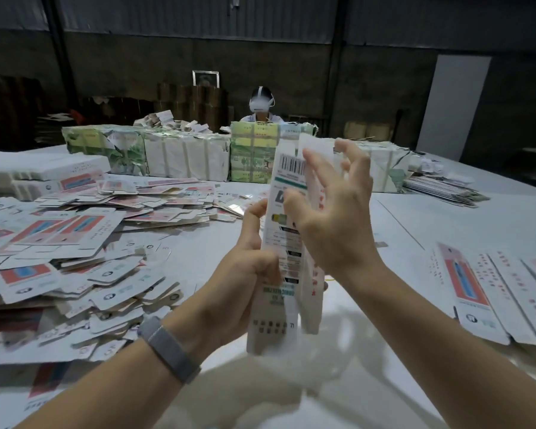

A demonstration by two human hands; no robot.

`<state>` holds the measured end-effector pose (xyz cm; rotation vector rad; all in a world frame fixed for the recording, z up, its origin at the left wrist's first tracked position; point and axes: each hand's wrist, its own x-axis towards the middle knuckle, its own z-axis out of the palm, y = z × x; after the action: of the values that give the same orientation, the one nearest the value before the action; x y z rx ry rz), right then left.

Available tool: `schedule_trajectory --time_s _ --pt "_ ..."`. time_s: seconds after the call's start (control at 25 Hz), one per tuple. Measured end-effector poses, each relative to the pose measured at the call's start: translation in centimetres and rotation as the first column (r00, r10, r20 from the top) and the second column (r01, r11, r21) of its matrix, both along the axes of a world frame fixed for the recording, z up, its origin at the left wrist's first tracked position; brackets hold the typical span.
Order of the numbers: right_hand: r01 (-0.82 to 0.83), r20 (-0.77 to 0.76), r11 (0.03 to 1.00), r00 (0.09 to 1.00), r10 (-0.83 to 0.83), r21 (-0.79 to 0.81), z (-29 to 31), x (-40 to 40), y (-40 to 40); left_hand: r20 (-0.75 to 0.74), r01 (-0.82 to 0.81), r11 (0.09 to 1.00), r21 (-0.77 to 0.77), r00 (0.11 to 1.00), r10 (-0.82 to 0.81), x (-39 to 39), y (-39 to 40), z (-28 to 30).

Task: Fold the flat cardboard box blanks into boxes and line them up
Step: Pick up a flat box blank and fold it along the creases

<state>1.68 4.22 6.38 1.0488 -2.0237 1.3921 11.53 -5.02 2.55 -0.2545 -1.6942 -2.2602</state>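
Near us, our left hand [245, 274] pinches the tall white printed cardboard box blank [287, 243] upright above the white table [415, 218]. Our right hand [331, 209], fingers spread, presses its side. Pressing unevenly could crease a panel.

Tall white printed box blank [287, 230] upright, partly opened, between both hands; loose flat blanks [75, 243] heaped left of them.

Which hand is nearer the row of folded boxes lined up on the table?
Right. The right hand is on the row of folded boxes' side; the left hand is farther away.
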Motion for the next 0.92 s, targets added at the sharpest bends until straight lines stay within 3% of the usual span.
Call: schedule_trajectory --time_s 0.12,0.2,0.32,0.4,0.52,0.72,0.8,0.92 --pt "0.091 -0.052 0.991 0.995 -0.087 0.095 1.5 -0.7 1.0 -0.043 -0.078 0.984 -0.162 0.996 0.072 -1.5 -0.6 2.1" --pt "0.068 -0.02 0.997 0.998 -0.067 0.023 2.2 -1.4 1.6 -0.054 -0.082 0.96 -0.267 0.996 0.07 -2.4 -0.9 3.0" --pt "0.006 0.084 0.999 0.996 -0.002 -0.049 2.4 -2.4 1.9 -0.068 0.008 0.956 -0.294 0.997 -0.029 -3.3 -1.0 2.7" --pt "0.036 0.062 0.999 0.997 -0.038 0.028 2.3 -2.7 1.8 -0.052 0.071 0.957 -0.283 0.995 -0.089 -3.9 -1.4 2.3" --pt "0.13 0.015 0.983 0.991 -0.133 0.133 2.6 -3.4 2.4 -0.121 -0.012 0.939 -0.343 0.992 -0.031 -5.2 -2.6 2.6" --pt "0.301 -0.086 0.904 0.954 -0.288 0.305 3.6 -3.5 3.4 -0.148 -0.008 0.91 -0.415 0.987 -0.059 -5.8 -2.9 2.7" --pt "0.235 -0.057 0.923 0.972 -0.229 0.306 3.6 -3.4 3.3 -0.15 -0.021 0.918 -0.396 0.988 -0.042 -5.4 -2.7 2.5" --pt "-0.01 0.063 0.974 0.998 -0.005 0.228 3.9 -3.2 3.2 -0.059 0.053 0.91 -0.411 0.995 -0.084 -3.7 -2.3 3.1"
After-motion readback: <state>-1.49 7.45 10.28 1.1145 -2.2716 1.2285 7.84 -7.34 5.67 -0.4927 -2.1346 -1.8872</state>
